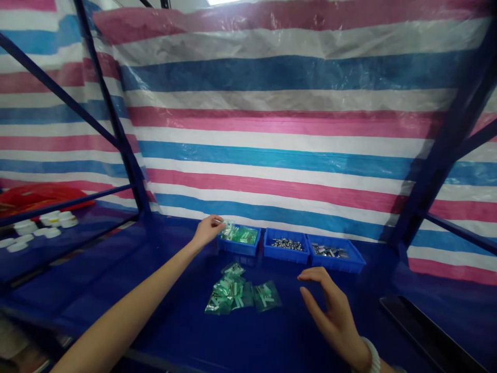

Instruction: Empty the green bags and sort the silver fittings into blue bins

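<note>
My left hand point(210, 229) pinches a small clear bag point(228, 228) at the left end of a blue bin point(238, 247) that holds green-and-white bagged packets point(245, 234). My right hand point(330, 305) hovers over the blue table, thumb and fingers apart, nothing between them. Between the hands and nearer to me lies a pile of clear packets point(229, 292) with green and white contents. One more packet point(266, 296) rests at the pile's right side.
Two blue bins of small metal parts, a middle one point(286, 255) and a right one point(336, 264), stand beside the packet bin. A dark flat device point(430, 331) lies at right. White lids and jars point(50, 219) sit far left. Blue frame posts point(438, 155) flank the table point(186, 336).
</note>
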Motion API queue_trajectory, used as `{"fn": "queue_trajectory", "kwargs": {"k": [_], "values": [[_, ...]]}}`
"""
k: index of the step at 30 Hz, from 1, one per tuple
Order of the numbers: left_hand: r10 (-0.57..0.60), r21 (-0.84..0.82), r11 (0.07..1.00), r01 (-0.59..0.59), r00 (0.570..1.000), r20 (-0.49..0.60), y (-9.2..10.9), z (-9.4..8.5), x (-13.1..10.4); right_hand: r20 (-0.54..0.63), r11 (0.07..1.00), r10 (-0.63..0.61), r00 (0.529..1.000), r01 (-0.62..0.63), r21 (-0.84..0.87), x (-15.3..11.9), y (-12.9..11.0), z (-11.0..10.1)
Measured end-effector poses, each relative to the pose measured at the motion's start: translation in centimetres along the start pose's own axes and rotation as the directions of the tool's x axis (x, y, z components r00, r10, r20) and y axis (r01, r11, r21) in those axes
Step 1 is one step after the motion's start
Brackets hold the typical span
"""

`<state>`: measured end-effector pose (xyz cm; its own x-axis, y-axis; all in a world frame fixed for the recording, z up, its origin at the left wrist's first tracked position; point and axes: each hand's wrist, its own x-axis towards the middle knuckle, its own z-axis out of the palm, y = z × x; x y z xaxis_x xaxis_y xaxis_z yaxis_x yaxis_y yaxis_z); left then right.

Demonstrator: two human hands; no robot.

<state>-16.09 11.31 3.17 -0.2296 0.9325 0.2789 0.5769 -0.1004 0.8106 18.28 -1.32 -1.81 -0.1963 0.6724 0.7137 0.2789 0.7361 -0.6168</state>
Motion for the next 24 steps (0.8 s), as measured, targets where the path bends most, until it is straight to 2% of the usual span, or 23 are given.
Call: {"fn": "queue_trajectory", "kwargs": {"k": [2, 6, 10, 12, 14, 16, 19, 21, 24], "values": [[0.007, 0.097, 0.995, -0.009, 1.0, 0.027, -0.9, 0.7, 0.6, -0.003, 1.0, 0.013, 1.0, -0.013, 0.007, 0.0, 0.3, 0.1], [0.053, 0.236, 0.97, -0.054, 0.999, 0.01, -1.6, 1.8, -0.1, 0.009, 0.999, 0.025, 1.0, -0.025, 0.027, 0.1, 0.5, 0.2], [0.151, 0.316, 0.941, -0.121, 0.986, -0.073, -0.6, 1.6, -1.6, 0.034, 0.998, 0.041, 0.999, -0.042, 0.043, 0.1, 0.4, 0.2], [0.202, 0.337, 0.926, -0.169, 0.977, -0.064, 0.4, 1.0, -3.1, 0.053, 0.998, 0.051, 0.997, -0.053, 0.039, 0.0, 0.4, 0.3], [0.236, 0.341, 0.911, -0.233, 0.971, 0.034, 1.4, 0.2, -5.3, 0.067, 0.998, 0.054, 0.996, -0.056, 0.028, 0.0, 0.5, 0.3], [0.241, 0.325, 0.897, -0.299, 0.948, 0.208, 2.0, -0.7, -7.9, 0.071, 0.998, 0.057, 0.996, -0.058, 0.016, 0.0, 0.5, 0.3], [0.164, 0.321, 0.884, -0.341, 0.867, 0.47, 1.9, -1.6, -11.6, 0.076, 0.998, 0.062, 0.995, -0.063, 0.012, 0.0, 0.5, 0.4], [0.102, 0.356, 0.878, -0.32, 0.852, 0.514, 1.5, -1.3, -13.1, 0.094, 0.998, 0.061, 0.994, -0.064, 0.023, 0.0, 0.4, 0.4], [0.115, 0.338, 0.896, -0.288, 0.885, 0.45, 1.3, 0.2, -14.1, 0.11, 0.998, 0.058, 0.992, -0.062, 0.032, 0.1, 0.3, 0.6]]}}
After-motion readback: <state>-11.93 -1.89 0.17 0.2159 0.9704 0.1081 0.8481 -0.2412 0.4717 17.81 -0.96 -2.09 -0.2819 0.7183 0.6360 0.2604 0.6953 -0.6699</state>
